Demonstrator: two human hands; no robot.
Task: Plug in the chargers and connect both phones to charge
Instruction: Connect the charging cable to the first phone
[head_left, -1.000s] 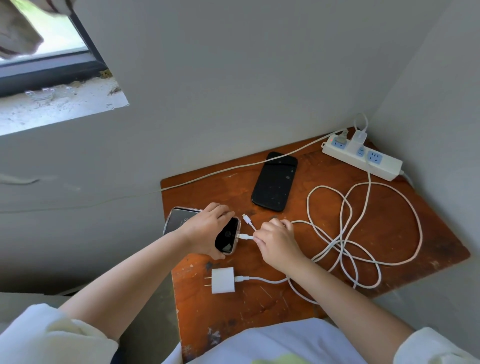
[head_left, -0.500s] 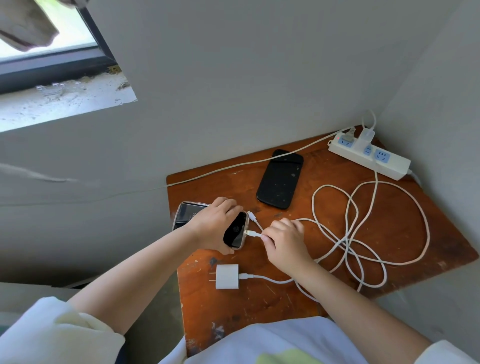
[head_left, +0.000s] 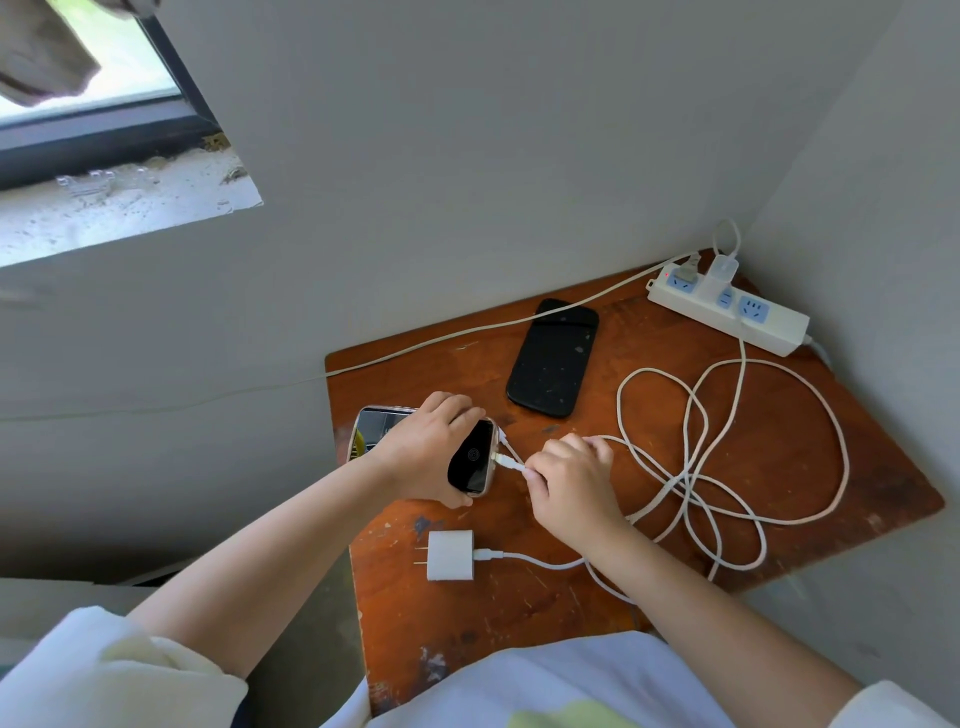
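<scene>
My left hand (head_left: 428, 449) grips a gold-edged phone (head_left: 470, 462) lying on the brown table (head_left: 779, 441). My right hand (head_left: 571, 480) pinches a white cable connector (head_left: 506, 461), whose tip touches the phone's end port. A second loose connector lies just behind it. A black phone (head_left: 553, 357) lies face up further back. An unplugged white charger block (head_left: 450, 555) lies near the front, prongs to the left. Another white charger (head_left: 722, 270) sits in the white power strip (head_left: 727, 309) at the back right corner.
White cables (head_left: 727, 467) lie in tangled loops over the right half of the table. A thin cord (head_left: 467, 332) runs from the strip leftward off the table. Walls close in behind and to the right. A window sill (head_left: 119, 208) is at upper left.
My right hand has brought the connector leftward until its tip meets the gold phone's port. The left hand stays on the phone. The camera view has shifted slightly.
</scene>
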